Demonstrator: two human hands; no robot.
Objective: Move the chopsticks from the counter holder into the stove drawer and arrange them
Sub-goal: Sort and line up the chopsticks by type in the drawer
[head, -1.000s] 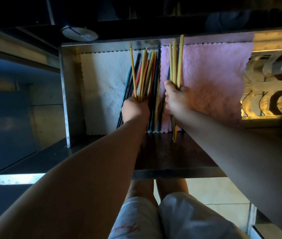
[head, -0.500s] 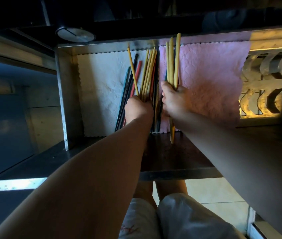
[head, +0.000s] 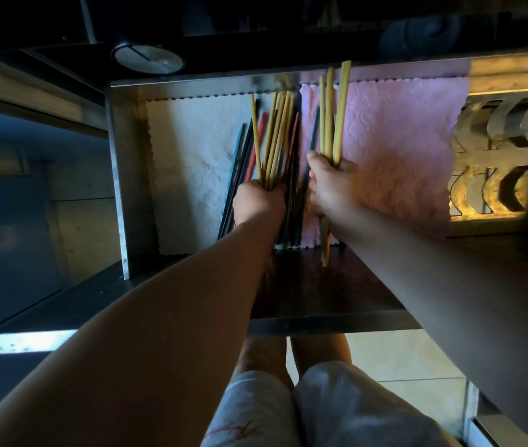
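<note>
An open metal drawer [head: 117, 162] is lined with a white cloth [head: 191, 162] and a pink cloth [head: 395, 143]. My left hand [head: 258, 204] grips a fanned bunch of yellow chopsticks [head: 272, 137] over the seam between the cloths. My right hand [head: 332, 185] grips a tighter bunch of yellow chopsticks [head: 332, 114]; their lower ends stick out below the hand. Dark, green and red chopsticks [head: 243, 159] lie in the drawer under and between both hands.
A metal rack with curved slots [head: 495, 162] fills the drawer's right part. A round knob [head: 148, 58] sits on the dark stove front above. The drawer's front edge [head: 320, 322] is above my knees [head: 314, 398], over a tiled floor.
Both hands with their yellow bunches shifted slightly up the frame. The left bunch fans a little differently.
</note>
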